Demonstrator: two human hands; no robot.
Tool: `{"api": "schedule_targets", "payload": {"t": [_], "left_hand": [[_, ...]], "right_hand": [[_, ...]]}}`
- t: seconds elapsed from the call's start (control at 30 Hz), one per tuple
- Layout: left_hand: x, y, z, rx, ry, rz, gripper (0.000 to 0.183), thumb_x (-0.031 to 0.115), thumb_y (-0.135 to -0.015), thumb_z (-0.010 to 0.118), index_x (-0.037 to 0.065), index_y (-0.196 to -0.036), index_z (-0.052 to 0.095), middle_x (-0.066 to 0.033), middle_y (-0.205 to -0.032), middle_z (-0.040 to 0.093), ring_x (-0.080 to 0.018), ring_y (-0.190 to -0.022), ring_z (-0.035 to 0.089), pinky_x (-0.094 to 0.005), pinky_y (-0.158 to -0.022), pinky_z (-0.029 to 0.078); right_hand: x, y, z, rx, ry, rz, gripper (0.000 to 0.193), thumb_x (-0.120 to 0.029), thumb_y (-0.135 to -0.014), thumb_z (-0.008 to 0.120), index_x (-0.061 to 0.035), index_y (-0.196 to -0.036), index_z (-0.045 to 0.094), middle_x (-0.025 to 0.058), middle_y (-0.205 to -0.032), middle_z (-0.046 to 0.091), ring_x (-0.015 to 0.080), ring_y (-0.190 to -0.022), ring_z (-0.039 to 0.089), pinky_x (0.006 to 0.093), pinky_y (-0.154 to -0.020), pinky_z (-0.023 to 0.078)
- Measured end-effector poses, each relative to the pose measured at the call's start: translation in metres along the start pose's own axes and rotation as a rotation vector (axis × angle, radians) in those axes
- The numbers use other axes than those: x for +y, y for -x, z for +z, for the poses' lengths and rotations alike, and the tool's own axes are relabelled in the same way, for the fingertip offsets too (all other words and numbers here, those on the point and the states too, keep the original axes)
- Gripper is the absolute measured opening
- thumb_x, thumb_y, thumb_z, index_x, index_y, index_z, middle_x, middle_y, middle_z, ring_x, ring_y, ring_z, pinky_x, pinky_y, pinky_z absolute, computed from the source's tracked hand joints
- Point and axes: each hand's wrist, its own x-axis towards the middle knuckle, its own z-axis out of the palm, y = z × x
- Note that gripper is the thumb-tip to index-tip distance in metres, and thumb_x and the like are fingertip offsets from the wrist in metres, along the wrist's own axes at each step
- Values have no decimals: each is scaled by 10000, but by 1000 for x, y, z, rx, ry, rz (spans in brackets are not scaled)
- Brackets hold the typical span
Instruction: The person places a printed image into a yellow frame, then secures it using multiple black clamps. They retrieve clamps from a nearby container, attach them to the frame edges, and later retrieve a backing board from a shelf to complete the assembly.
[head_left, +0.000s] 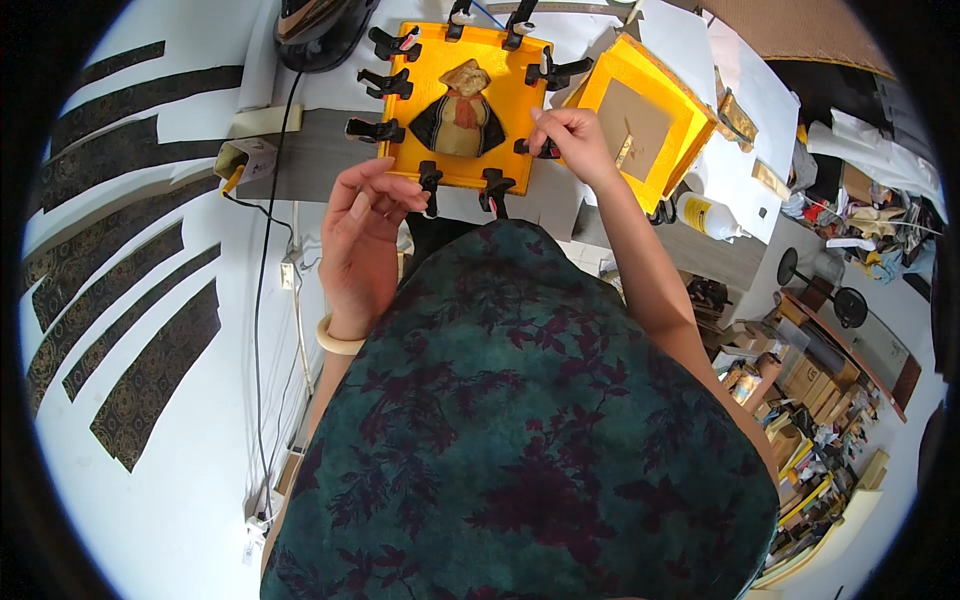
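A yellow square frame (398,160) lies on the table with several black spring clamps (384,83) gripping its edges. Inside it is a small figure (460,125) with a tan top, orange middle and black side panels. My left hand (362,235), with a pale bangle at the wrist, is open beside the frame's near left corner, its fingertips close to a clamp (429,185). At the right edge, my right hand (577,143) is closed in a pinch just above another clamp (548,149). Whatever its fingertips hold, if anything, cannot be made out.
More yellow frames (662,85) lie stacked to the right, with a brown panel (635,125) on top. A white bottle (708,216) lies near the table's right edge. At left are a black cable (263,300) and a small white box (247,160). Boxes (800,375) crowd the right.
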Motion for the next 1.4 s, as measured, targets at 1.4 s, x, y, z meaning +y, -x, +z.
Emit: {"api": "schedule_targets", "payload": {"t": [1.4], "left_hand": [[-126,12,214,-396,66,6,464,268,-1039,399,-29,-1372,524,-167,-1195,637,-287,-1141,586,-466,-1089,394]], "right_hand": [[95,284,-181,537,233,-108,331,-248,-911,689,-30,-682,593,112,-583,551,201,-493,476,375,-519,411]]}}
